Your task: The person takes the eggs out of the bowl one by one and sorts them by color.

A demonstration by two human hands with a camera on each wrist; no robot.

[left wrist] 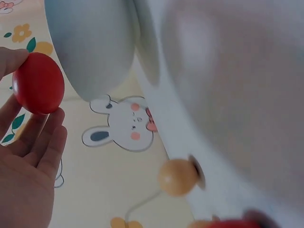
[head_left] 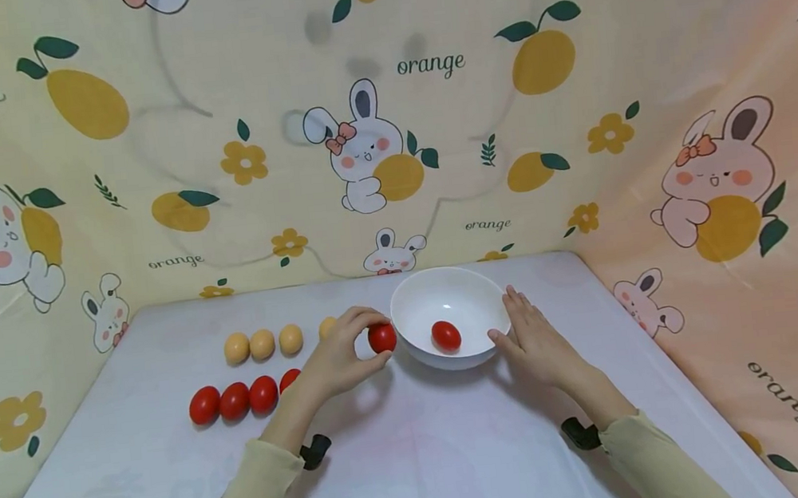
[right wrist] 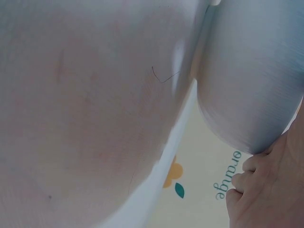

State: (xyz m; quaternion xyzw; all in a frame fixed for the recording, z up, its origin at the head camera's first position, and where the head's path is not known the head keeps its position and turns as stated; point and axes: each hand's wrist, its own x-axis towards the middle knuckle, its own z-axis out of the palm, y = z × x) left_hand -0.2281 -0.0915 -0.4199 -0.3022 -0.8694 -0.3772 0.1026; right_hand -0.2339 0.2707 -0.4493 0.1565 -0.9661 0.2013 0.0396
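My left hand (head_left: 340,355) pinches a red egg (head_left: 382,338) between thumb and fingertips, just outside the left rim of a white bowl (head_left: 453,360). The left wrist view shows this smooth red egg (left wrist: 39,83) held up beside the bowl's outer wall (left wrist: 95,47). Inside the bowl lies another red egg (head_left: 447,336). Against the bowl's right side rests my right hand (head_left: 541,339), its fingers extended and its thumb near the rim. In the right wrist view, the fingers (right wrist: 244,180) touch the bowl's outer wall (right wrist: 251,80).
Left of the bowl, a row of several red eggs (head_left: 234,401) lies on the white table (head_left: 420,471), one partly behind the left wrist. Behind them stands a row of several tan eggs (head_left: 261,345). A printed cloth (head_left: 460,131) hangs along the table's back.
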